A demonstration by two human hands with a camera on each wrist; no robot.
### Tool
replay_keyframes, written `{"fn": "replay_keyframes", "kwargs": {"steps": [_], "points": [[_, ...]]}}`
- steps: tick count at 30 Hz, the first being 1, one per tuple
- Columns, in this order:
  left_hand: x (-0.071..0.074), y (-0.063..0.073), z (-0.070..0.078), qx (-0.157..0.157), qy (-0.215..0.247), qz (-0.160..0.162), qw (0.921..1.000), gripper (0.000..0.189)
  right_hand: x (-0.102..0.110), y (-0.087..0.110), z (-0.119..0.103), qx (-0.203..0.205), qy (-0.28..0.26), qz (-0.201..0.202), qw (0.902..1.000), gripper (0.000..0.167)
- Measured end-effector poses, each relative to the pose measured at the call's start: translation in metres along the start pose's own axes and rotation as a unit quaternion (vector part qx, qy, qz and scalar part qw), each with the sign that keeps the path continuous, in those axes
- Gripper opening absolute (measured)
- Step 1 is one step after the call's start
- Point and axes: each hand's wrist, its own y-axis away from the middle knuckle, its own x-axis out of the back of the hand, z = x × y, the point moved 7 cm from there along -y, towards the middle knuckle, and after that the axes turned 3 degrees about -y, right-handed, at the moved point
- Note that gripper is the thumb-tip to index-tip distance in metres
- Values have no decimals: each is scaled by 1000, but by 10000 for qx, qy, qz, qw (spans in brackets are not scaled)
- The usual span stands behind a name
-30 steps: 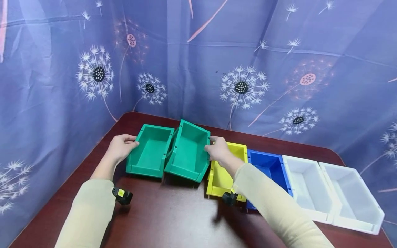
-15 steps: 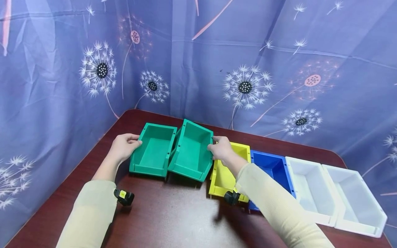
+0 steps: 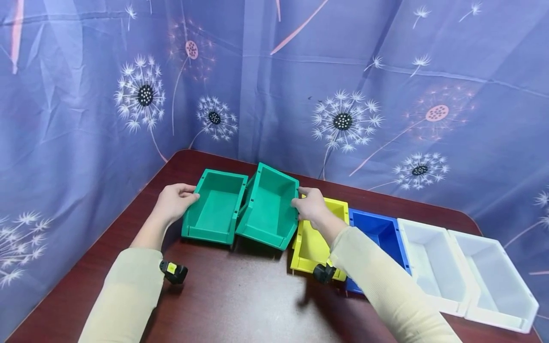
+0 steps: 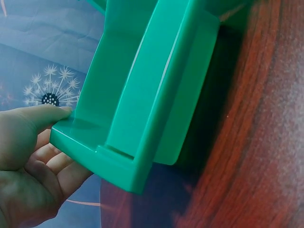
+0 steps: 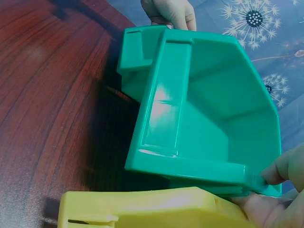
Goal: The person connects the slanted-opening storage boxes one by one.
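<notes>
Two green plastic bins stand side by side at the table's back left. My left hand (image 3: 175, 202) pinches the left side wall of the left green bin (image 3: 215, 209), thumb over the rim and fingers under it in the left wrist view. The right green bin (image 3: 270, 207) sits askew, tilted, its left side close against the other bin. My right hand (image 3: 312, 206) pinches its right rim between thumb and fingers. Just below that hand is a yellow bin (image 3: 310, 245), partly hidden by my forearm. The right wrist view shows the tilted green bin (image 5: 209, 114) above the yellow bin's edge (image 5: 142, 204).
Right of the yellow bin stand a blue bin (image 3: 377, 233) and two white bins, one (image 3: 433, 262) beside the other (image 3: 497, 278). All rest on a dark red wooden table (image 3: 240, 305). A blue curtain (image 3: 279, 109) with dandelion prints hangs behind the table.
The whole head view has shifted slightly, moving the scene a little to the right. Both hands keep their hold on the green bins, with little movement against the table.
</notes>
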Motion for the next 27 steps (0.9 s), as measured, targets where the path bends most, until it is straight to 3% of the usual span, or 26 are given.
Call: {"fn": "replay_keyframes", "kwargs": {"steps": [15, 23, 27], "points": [[-5, 1, 3, 72, 142, -85, 9998, 42, 6, 2, -7, 100, 497, 59, 9987, 63], [-3, 5, 4, 31, 172, 24, 9998, 41, 6, 4, -12, 201, 688, 119, 9974, 64], [-7, 8, 4, 84, 223, -2, 9997, 41, 7, 4, -17, 440, 1240, 242, 9910, 62]]}}
